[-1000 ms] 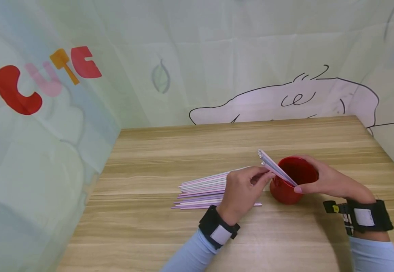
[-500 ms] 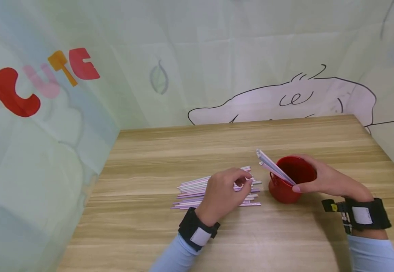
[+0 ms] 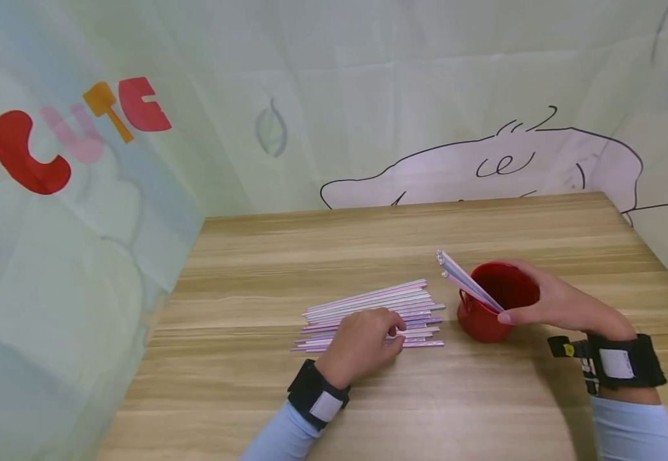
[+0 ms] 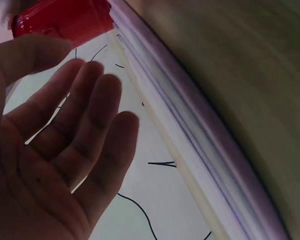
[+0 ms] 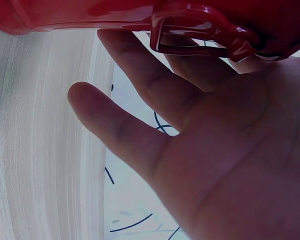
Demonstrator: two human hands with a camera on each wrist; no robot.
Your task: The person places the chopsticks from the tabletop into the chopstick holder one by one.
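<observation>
In the head view my right hand (image 3: 570,307) grips a small red bucket (image 3: 480,325) by its rim, thumb at the front and fingers round the far side. Several thin straws (image 3: 465,280) lean leftward out of that bucket. My left hand (image 3: 363,342) is over a row of loose pink, purple and whitish straws (image 3: 368,298) on the table. The left wrist view shows its fingers (image 4: 110,145) loosely bent, with nothing between them. From the right wrist, the bucket's small side handle (image 5: 190,50) is visible against my fingers.
The wooden table (image 3: 288,256) carries the straws and the bucket. Behind and to the left hangs a printed cloth backdrop (image 3: 224,96), which meets the table's edges. A black strap (image 3: 318,395) circles each wrist.
My left hand has let go by the straws in the bucket and moved left and down, back over the loose straws. The right hand keeps its grip on the bucket.
</observation>
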